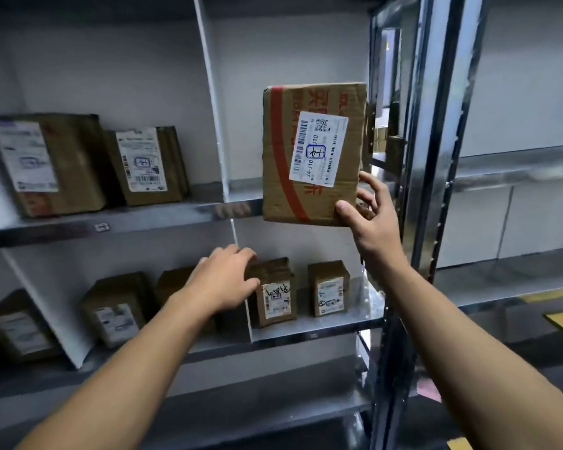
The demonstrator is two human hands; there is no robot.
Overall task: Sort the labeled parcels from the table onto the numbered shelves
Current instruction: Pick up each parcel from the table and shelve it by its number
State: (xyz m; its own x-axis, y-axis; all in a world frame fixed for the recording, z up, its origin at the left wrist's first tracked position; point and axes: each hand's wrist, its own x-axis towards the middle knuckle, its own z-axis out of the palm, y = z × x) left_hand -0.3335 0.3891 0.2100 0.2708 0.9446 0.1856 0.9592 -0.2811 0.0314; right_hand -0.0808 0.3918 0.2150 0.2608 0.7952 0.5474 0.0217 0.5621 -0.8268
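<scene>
1. Parcel (312, 154) in hand: a flat brown carton with red tape, held upright at centre-right of the frame. It hangs in the air in front of the upper shelf (143, 219), in the bay right of the white divider (213, 108). Its lower edge is level with the shelf's front lip.
2. Its white label (319, 147) faces the camera, turned sideways, with what looks like a hand-marked 14 in a blue box.
3. The right grip (371, 222), the person's right hand, pinches the carton's lower right corner, with the thumb on the front face and the fingers behind the edge.
4. The left grip (223, 277) is at lower centre. Its fingers are curled over the top of a small parcel (275, 297) standing on the lower shelf (306, 334), and its thumb is against the front. It seems to clasp that box, perhaps to steady or shift it.
5. Another small box (329, 289) stands just beside the small parcel to the right. Two larger cartons (46, 164) lean at upper left, labels outward.
6. The step in hand looks like placement: the carton has reached the rack but is not yet set down.
7. The next move calls for lifting the carton clear of the lip and sliding it into the bay, upright with the label out. One corner pinch is a weak hold on so broad a box, so it may swing. The shelf tag (102, 227) is too blurred to confirm the number.
</scene>
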